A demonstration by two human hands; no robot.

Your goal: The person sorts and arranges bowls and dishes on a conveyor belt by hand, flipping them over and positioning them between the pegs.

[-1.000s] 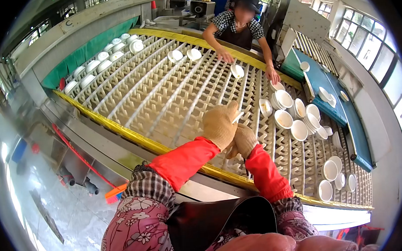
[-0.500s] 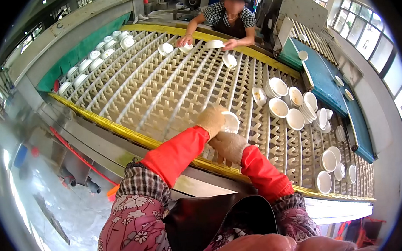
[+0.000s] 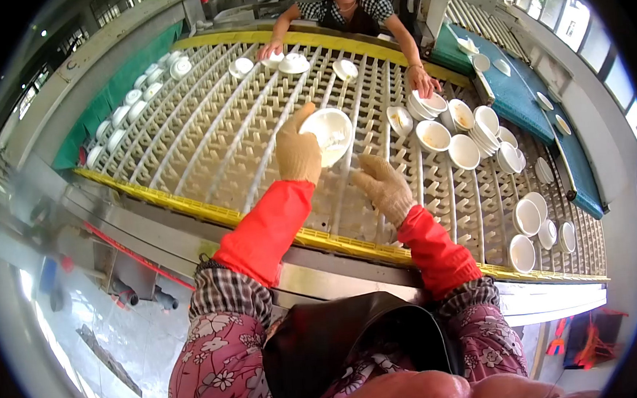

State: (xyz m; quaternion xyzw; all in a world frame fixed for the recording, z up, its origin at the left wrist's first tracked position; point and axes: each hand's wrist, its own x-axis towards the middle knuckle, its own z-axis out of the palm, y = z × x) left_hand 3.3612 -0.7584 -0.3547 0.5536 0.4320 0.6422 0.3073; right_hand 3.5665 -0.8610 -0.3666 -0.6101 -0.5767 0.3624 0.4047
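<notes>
My left hand (image 3: 297, 149), in a tan knitted glove, grips a white bowl (image 3: 329, 129) by its left rim. The bowl is tilted with its inside facing me and has some wet-looking residue in it. Just to the lower right, my gloved right hand (image 3: 385, 187) is held over the pegged conveyor (image 3: 255, 122), fingers apart and nothing in them. It is apart from the bowl. Right of my hands stand several used bowls, among them a single bowl (image 3: 433, 135) and a leaning stack (image 3: 485, 127).
Across the conveyor a co-worker (image 3: 351, 11) touches bowls with both hands. Rows of overturned bowls (image 3: 134, 112) lie at the far left. A blue-green belt (image 3: 522, 124) carries more bowls on the right. A yellow rail (image 3: 210, 211) edges the near side.
My left hand has raised the bowl and turned its inside toward me. My right hand has separated from it. The co-worker's hand on the right has moved from a bowl to the stacked bowls.
</notes>
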